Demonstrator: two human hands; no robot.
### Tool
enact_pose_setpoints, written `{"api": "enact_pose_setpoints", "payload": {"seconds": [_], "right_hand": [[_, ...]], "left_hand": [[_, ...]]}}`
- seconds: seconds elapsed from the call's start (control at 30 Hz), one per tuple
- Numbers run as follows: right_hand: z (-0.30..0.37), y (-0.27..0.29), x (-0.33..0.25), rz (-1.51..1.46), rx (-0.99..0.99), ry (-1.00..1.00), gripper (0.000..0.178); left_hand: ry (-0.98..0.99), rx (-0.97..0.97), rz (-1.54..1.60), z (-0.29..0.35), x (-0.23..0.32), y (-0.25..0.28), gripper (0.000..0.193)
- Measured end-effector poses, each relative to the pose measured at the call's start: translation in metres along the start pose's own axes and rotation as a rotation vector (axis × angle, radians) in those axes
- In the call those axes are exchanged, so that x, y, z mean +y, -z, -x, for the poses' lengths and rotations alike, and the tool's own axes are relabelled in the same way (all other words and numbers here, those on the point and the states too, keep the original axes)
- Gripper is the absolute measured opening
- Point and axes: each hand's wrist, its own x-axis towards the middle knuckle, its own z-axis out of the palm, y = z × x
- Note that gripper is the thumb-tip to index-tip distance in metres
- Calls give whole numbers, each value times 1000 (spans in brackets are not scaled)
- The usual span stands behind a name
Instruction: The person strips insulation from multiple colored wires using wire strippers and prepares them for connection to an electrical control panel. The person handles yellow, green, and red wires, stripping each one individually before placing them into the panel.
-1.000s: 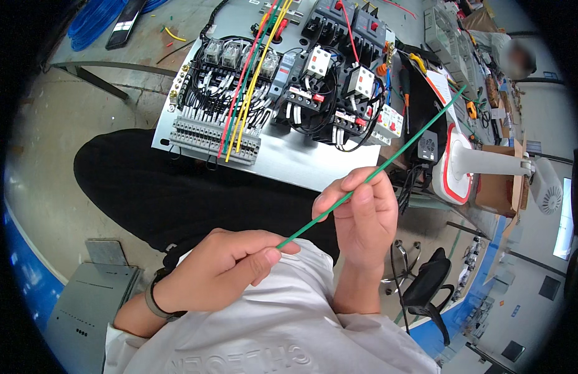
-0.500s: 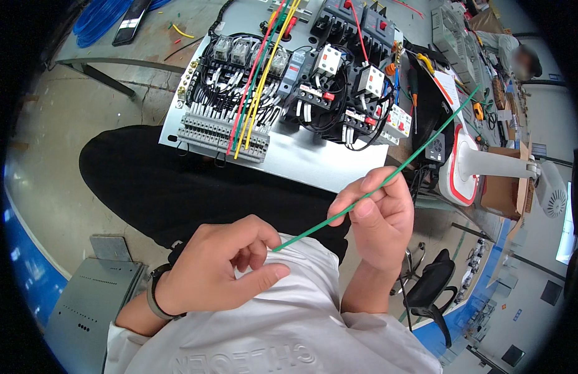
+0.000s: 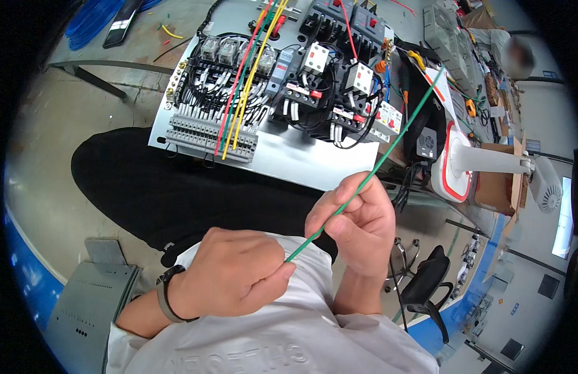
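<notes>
A stiff green wire (image 3: 404, 124) runs slantwise from my left hand up to the far right. My right hand (image 3: 364, 227) pinches it partway along between thumb and fingers. The wire's near end goes in at the thumb and curled fingers of my left hand (image 3: 236, 271), which is closed on it; that tip is hidden. Beyond both hands lies a metal mounting panel (image 3: 308, 163) fitted with electrical parts. Along its near edge sits a grey terminal strip (image 3: 208, 137), with loose red, green and yellow wires (image 3: 244, 81) lying across it.
Contactors (image 3: 315, 57) and breakers (image 3: 367, 25) crowd the panel. A phone (image 3: 122, 23) and coiled blue wire (image 3: 92, 25) lie on the far-left table. To the right stand a white fan (image 3: 450, 162) with red trim and a black chair (image 3: 429, 287). Another person sits at the upper right.
My left fingers have closed around the wire's near end, where its tip showed before. My right hand has shifted slightly left and down with the wire, which now stands steeper.
</notes>
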Motion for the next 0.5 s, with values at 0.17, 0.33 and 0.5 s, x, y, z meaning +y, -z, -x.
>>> {"api": "enact_pose_setpoints", "payload": {"seconds": [0.17,0.33,0.5], "right_hand": [[-3,2,-4,47,8,23,23],[-6,6,-9,64,61,39,25],[-18,28,-20,124,109,108,29]], "left_hand": [[-3,-2,23,2,3,-4,33],[-3,0,60,5,5,-6,33],[24,1,113,6,10,-9,35]]}}
